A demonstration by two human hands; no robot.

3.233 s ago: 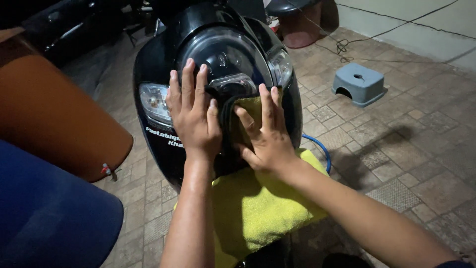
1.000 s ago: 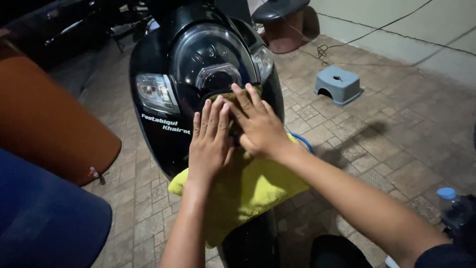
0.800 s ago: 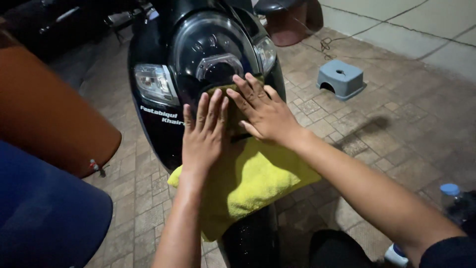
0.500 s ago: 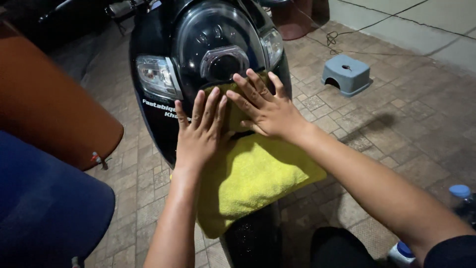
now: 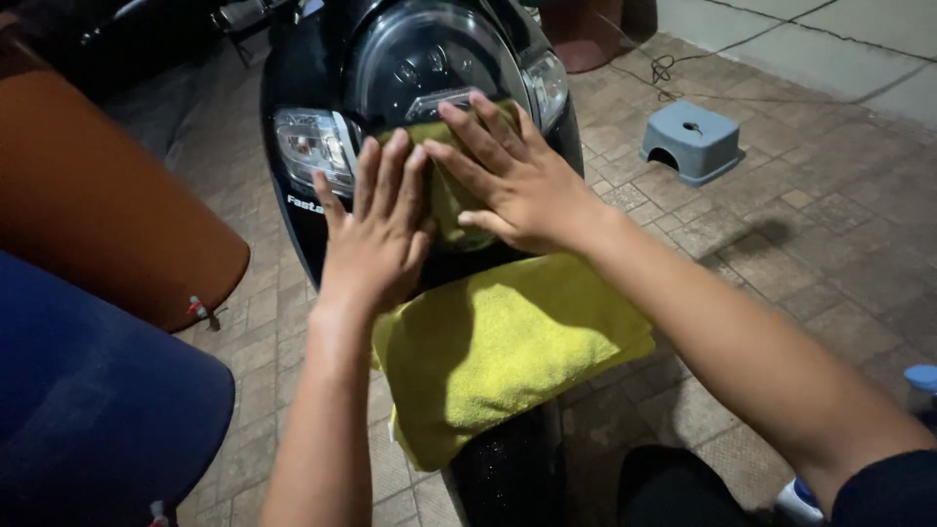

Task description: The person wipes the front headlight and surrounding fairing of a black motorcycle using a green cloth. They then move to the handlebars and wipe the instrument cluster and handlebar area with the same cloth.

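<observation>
On black scooter front [image 5: 312,234], both hands [image 5: 376,229] pressing yellow cloth [image 5: 498,342]

Scooter front [image 5: 322,59] set at 12 o'clock, both hands laid flat on cloth [image 5: 508,351] at centre, left hand [image 5: 376,234] just beside right hand [image 5: 512,176], stool [image 5: 691,141] placed at 2 o'clock, bottle [image 5: 917,385] at 4 o'clock

A small grey step stool [image 5: 692,141] is sitting on the brick-paved floor [image 5: 830,224] near a loose cable [image 5: 664,68], while a brown curved panel [image 5: 107,195] is lying at left above a blue rounded cover [image 5: 88,400].
</observation>
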